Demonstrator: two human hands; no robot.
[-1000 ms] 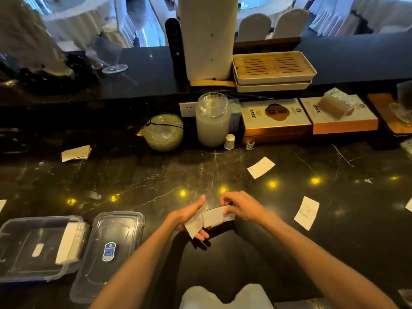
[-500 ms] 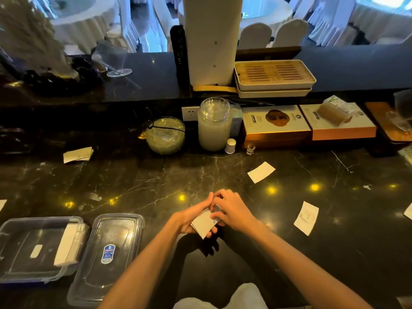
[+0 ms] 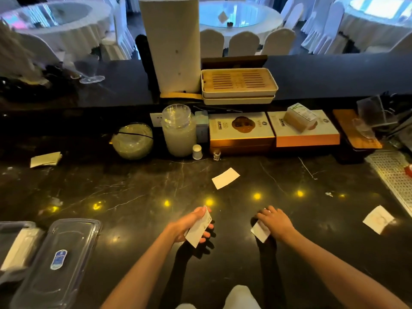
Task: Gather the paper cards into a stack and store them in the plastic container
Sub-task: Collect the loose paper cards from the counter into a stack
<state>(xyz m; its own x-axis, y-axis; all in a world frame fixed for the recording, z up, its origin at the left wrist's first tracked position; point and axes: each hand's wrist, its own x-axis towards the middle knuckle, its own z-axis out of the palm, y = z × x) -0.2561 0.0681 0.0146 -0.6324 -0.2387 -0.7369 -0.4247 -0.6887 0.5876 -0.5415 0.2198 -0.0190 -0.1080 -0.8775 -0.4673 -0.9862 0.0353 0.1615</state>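
My left hand (image 3: 189, 226) grips a small stack of white paper cards (image 3: 198, 231) just above the black marble counter. My right hand (image 3: 276, 224) is a hand's width to the right, fingers curled over a single card (image 3: 259, 231) that lies against the counter. Loose cards lie farther out: one (image 3: 225, 178) ahead of my hands, one (image 3: 379, 219) at the right, and a small pile (image 3: 45, 159) at the far left. The clear plastic container (image 3: 9, 228) sits open at the lower left with cards (image 3: 17, 250) inside, partly cut off by the frame edge.
The container's lid (image 3: 58, 259) lies beside it, label up. Along the back stand a round glass bowl (image 3: 132, 141), a tall glass jar (image 3: 178, 130), a small white bottle (image 3: 197, 151) and two flat boxes (image 3: 242, 130). A metal drain grate (image 3: 394, 175) runs along the right.
My hands were together on the cards; they have come apart. The left keeps the stack, the right has moved right and down onto a single card.
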